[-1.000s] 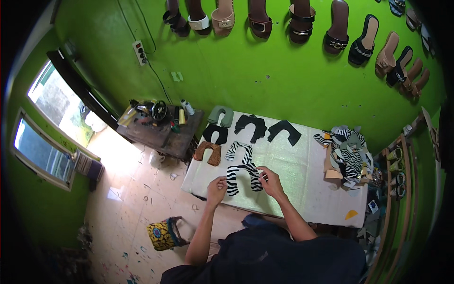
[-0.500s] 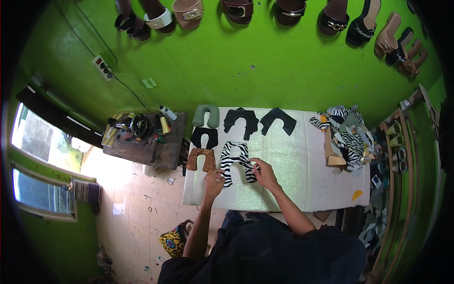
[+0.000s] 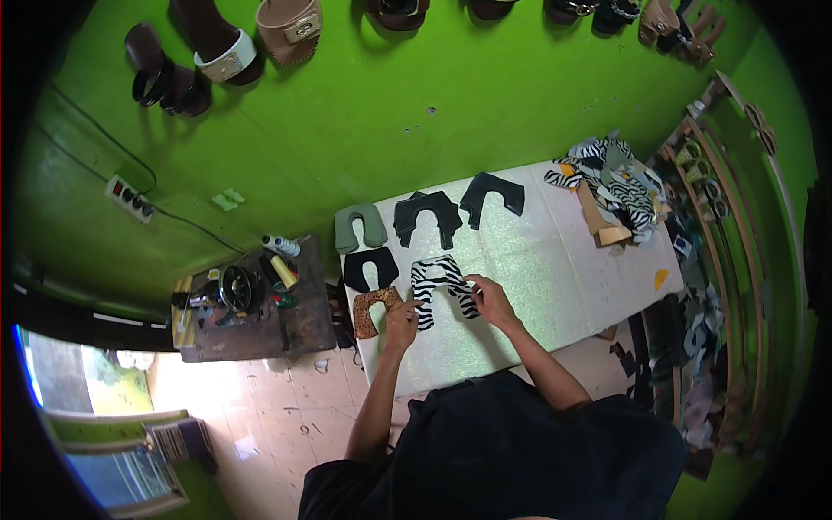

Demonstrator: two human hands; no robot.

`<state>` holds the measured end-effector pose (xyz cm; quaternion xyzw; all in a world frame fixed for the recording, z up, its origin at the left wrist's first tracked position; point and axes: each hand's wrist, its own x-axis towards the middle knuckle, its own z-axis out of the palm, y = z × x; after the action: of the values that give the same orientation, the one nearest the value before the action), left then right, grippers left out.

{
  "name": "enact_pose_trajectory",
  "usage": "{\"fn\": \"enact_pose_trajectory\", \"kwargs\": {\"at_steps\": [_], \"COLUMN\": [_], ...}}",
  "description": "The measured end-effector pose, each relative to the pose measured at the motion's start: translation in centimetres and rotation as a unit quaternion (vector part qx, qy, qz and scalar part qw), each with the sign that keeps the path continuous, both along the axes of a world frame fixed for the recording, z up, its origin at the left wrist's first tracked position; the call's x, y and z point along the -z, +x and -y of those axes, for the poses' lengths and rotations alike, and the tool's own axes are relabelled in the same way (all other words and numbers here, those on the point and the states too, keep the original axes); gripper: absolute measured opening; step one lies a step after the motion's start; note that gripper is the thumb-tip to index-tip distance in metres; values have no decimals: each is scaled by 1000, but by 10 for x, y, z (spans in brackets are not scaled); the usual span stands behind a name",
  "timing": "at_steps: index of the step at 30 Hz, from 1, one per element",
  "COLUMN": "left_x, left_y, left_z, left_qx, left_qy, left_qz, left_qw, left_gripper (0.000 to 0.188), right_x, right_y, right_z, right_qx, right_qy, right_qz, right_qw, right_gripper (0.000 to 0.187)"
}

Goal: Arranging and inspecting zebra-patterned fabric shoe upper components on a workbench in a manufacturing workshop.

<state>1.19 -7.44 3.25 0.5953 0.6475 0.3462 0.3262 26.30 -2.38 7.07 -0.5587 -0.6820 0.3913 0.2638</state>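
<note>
A zebra-print upper piece (image 3: 422,310), black and white and arched like a U, lies toward the near left of the white table with its open end facing me. My left hand (image 3: 401,324) pinches the edge of its left leg, close beside a leopard-print piece (image 3: 364,317). On the other leg, the fingers of my right hand (image 3: 492,302) are closed at the outer edge. Beyond it lie stacks of similar arched pieces: green (image 3: 347,227), black (image 3: 356,269), and dark ones (image 3: 425,217) with another dark stack (image 3: 494,188) to their right.
Scraps of zebra and grey material (image 3: 620,186) heap over a cardboard box at the table's far right. A sewing machine (image 3: 236,289) and thread spools (image 3: 282,246) stand on a dark side table at left. Sandals (image 3: 289,30) hang on the green wall; a wooden rack (image 3: 728,251) stands right.
My view has turned, so the table now looks slanted. The zebra-print piece's legs have shifted a little, and both hands stay at its edges.
</note>
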Motion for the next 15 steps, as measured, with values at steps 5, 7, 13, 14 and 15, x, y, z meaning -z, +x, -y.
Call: {"fn": "enact_pose_trajectory", "kwargs": {"at_steps": [5, 7, 13, 14, 15], "left_x": [10, 13, 10, 11, 13], "left_y": [-11, -19, -22, -22, -22], "left_z": [-23, -33, -63, -66, -69], "left_qx": [27, 31, 41, 35, 29], "left_qy": [-7, -17, -51, -57, -64], "left_qz": [19, 10, 17, 12, 6], "left_qw": [999, 999, 998, 998, 997], "left_gripper": [31, 31, 30, 30, 30], "right_x": [6, 16, 33, 31, 30], "right_y": [-20, -29, -43, -46, -50], "right_z": [-7, -13, -42, -46, -49], "right_qx": [50, 63, 58, 57, 56], "right_qy": [-61, -56, -22, -14, -14], "right_qz": [-3, 0, 42, 52, 62], "right_qw": [997, 996, 997, 997, 996], "right_gripper": [42, 42, 48, 47, 45]}}
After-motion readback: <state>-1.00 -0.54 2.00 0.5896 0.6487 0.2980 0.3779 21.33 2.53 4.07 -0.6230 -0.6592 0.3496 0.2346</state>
